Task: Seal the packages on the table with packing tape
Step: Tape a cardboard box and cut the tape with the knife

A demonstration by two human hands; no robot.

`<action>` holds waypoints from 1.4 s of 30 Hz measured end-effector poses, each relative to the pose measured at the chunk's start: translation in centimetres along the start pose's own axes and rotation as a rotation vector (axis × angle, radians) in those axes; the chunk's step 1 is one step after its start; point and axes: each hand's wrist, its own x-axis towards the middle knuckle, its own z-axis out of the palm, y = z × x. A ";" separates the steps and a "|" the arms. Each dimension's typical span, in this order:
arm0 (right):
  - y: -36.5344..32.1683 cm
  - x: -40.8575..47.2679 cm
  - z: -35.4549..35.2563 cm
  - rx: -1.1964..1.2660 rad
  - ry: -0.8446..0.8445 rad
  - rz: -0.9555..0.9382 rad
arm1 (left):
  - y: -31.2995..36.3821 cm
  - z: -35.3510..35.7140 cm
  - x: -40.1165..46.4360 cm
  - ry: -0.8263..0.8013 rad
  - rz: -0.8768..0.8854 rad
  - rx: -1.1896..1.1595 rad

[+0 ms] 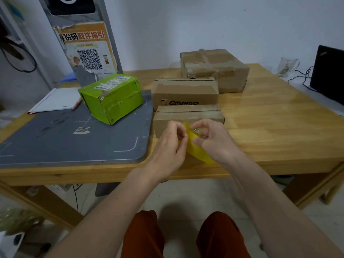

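A yellow roll of packing tape is held upright between both hands above the table's front edge. My right hand grips the roll with its fingers curled through and over it. My left hand pinches at the roll's upper rim with thumb and fingertips. Just behind the hands lies a small brown cardboard box. A second brown box sits behind that one, and a larger taped brown box stands at the back. A green box rests tilted on the grey mat.
The wooden table has bare surface at the right. A white notebook with a pencil lies at the left, and a grey stand with a QR poster is behind it. A glass mug and a black laptop sit far right.
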 end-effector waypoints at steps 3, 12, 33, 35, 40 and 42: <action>-0.1 0.1 0.0 0.007 0.010 -0.008 | 0.2 0.0 0.6 0.050 -0.122 -0.044; 0.3 0.6 0.5 -0.011 0.113 -0.012 | 0.7 1.6 0.2 0.317 0.140 0.262; 0.5 0.6 -0.4 1.185 0.187 -0.152 | 4.5 -1.9 5.4 0.336 -0.540 -0.900; -0.2 1.2 -0.1 1.227 0.196 -0.110 | 4.6 -2.5 6.1 0.297 -0.546 -1.006; -1.3 2.4 -1.1 0.910 0.380 0.024 | 3.4 -4.0 7.2 0.278 -0.676 -0.874; -1.9 3.0 -1.4 0.780 0.419 -0.039 | 2.9 -4.2 7.0 0.311 -0.703 -0.859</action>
